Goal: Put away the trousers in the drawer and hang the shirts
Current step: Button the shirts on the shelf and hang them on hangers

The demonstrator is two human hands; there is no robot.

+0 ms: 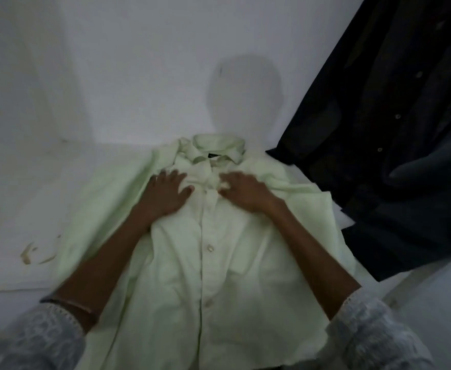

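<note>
A pale green button-up shirt [213,265] lies front up on a white surface [32,196], collar toward the wall. My left hand [165,193] rests flat on the shirt's upper chest, left of the placket, fingers spread. My right hand [243,192] is on the other side of the placket just below the collar, its fingers curled and pinching the cloth there. A dark navy shirt [395,145] with light buttons hangs at the right, its lower part draped onto the surface beside the green shirt.
A white wall [138,62] rises right behind the shirt's collar, with a head-shaped shadow on it. Brownish stains [32,253] mark the surface at the left. A pale edge or ledge [416,281] runs along the lower right.
</note>
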